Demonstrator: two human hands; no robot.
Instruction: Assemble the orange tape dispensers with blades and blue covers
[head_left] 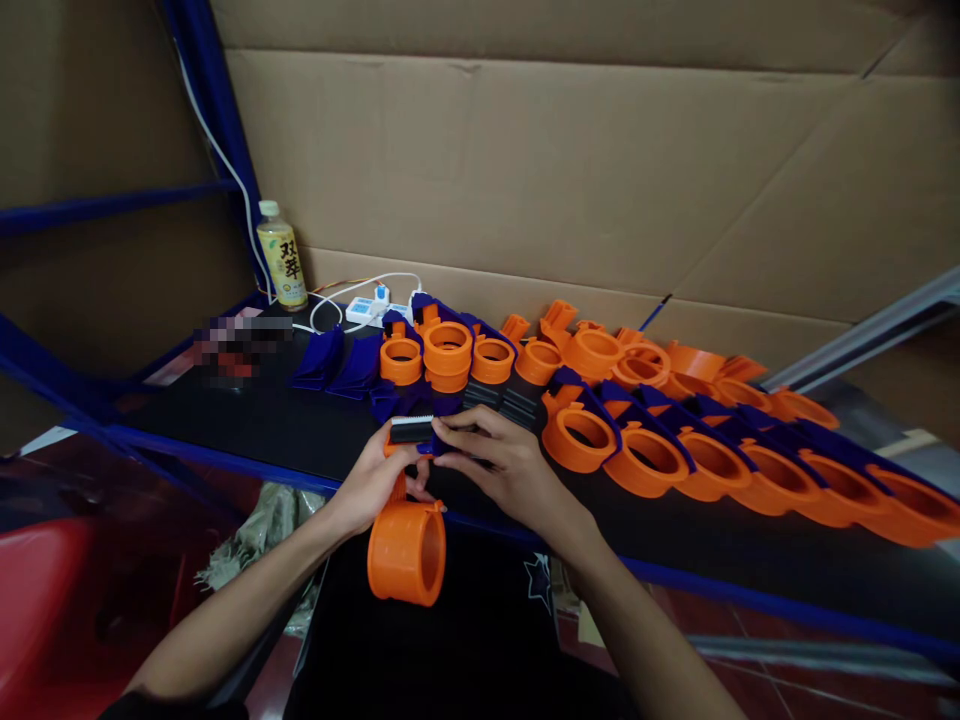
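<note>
My left hand (pixel 375 478) is wrapped round the handle part of an orange tape dispenser (pixel 390 555), whose round hub hangs below the fingers in front of my body. At its upper end sits a black strip (pixel 412 432) with a white toothed edge. A small dark blue piece (pixel 429 447) shows beside the strip. The fingers of my right hand (pixel 506 460) are pinched at the strip's right end and the blue piece; exactly which part they grip is partly hidden. Just beyond my hands, dark blue flat pieces (pixel 384 402) lie on the black shelf (pixel 247 422).
Rows of orange dispensers with blue parts (pixel 651 460) fill the right side. More orange dispensers (pixel 448 350) stand behind. Black strips (pixel 517 405) and stacked blue plates (pixel 318 360) lie nearby. A bottle (pixel 282 262) and a power strip (pixel 367 310) with white cables are at the back left.
</note>
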